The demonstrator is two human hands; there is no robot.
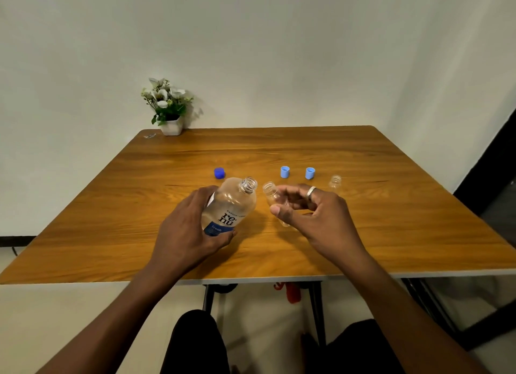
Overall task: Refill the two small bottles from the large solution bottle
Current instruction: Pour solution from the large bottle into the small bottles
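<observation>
Dark-trousered legs (195, 343) are seen at the bottom edge, under the near rim of a wooden table (111, 220). A pot of white flowers (169, 108) is set at the far left corner, against the wall.

Left of centre, the left hand (184, 231) is wrapped round the lower body of the large bottle (230, 206), fingers curled over the label side, thumb under the blue band. Bottle is uncapped, clear, tilted with the open mouth pointed away and to the right. Whether its base touches the table cannot be told.

A dark blue cap (219, 173) is lying on the table just behind the large bottle.

The held small bottle (272, 196) is pinched between thumb and fingers of the right hand (315, 217), above the table, uncapped, clear, tilted with its mouth up and to the left. Its mouth is near the large bottle's mouth, not touching. A ring (311, 190) is worn on one finger of that hand.

Behind the right hand, the first light blue cap (284, 172) and the second light blue cap (310, 173) are placed side by side, apart, open ends up. The second small bottle (335, 182) is stood upright just right of them, uncapped, untouched. Fill levels cannot be told.
</observation>
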